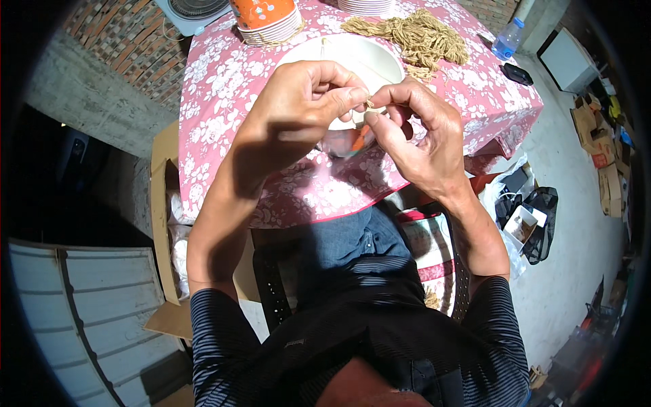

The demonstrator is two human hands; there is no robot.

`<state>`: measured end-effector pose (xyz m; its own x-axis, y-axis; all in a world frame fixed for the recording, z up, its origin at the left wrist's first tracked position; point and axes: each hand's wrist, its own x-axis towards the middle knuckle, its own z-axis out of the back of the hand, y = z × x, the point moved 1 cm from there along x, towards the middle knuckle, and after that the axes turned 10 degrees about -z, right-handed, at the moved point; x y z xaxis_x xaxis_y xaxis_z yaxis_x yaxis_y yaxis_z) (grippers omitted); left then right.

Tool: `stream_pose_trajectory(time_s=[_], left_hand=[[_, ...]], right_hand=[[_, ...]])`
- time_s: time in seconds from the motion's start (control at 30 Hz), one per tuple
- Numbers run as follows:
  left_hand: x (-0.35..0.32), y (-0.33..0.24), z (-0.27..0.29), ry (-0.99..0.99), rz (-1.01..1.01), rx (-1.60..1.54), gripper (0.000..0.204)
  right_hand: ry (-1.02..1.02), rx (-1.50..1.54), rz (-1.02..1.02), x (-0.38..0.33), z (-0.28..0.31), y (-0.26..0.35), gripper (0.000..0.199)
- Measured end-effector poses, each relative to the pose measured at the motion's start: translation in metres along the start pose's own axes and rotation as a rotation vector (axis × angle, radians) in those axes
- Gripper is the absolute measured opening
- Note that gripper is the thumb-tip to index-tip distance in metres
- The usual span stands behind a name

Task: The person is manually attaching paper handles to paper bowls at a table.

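Observation:
Both my hands are raised over the near edge of a white round tray or basin on the table. Between the fingertips is a short bit of tan cord, mostly covered by the fingers. My left hand pinches it with thumb and forefinger, the other fingers curled. From the other side, my right hand pinches it too, its thumb below the forefinger. Just under the hands lies an orange-handled tool, partly hidden; its kind I cannot make out. A heap of tan cords rests beyond the right hand.
A pink floral cloth covers the table. Orange patterned bowls are stacked at the far left. A water bottle and a black object are at the far right. Bags lie on the floor; a cardboard box stands left.

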<state>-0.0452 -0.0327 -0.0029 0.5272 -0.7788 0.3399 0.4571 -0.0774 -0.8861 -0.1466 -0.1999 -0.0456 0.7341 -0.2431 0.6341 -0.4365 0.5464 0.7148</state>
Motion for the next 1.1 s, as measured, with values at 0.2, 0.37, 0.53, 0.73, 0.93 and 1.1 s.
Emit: stream_pose_trajectory(time_s=[0.2,0.37,0.53,0.73,0.93,1.1], left_hand=[[0.002,0.006,-0.002,0.036,0.003,-0.005,0.020],[-0.002,-0.004,-0.003,0.033,0.082,-0.028,0.019],[-0.007,-0.006,0.001,0.054,0.122,-0.014,0.021],[-0.002,-0.003,-0.005,0.060,0.056,0.034,0.028],[-0.004,-0.009,-0.012,-0.079,-0.060,0.286,0.012],[-0.010,-0.010,-0.006,-0.025,-0.106,0.357,0.017]], right_hand=[[-0.044,-0.101,0.065,0.002,0.005,0.001,0.004],[-0.043,-0.067,-0.041,0.004,0.011,-0.004,0.004],[-0.080,0.005,-0.134,0.009,0.013,-0.006,0.008],[-0.001,0.266,-0.323,0.011,0.012,-0.008,0.013],[0.008,0.036,-0.093,0.013,0.009,-0.006,0.011],[0.021,-0.187,0.163,0.016,0.011,-0.004,0.013]])
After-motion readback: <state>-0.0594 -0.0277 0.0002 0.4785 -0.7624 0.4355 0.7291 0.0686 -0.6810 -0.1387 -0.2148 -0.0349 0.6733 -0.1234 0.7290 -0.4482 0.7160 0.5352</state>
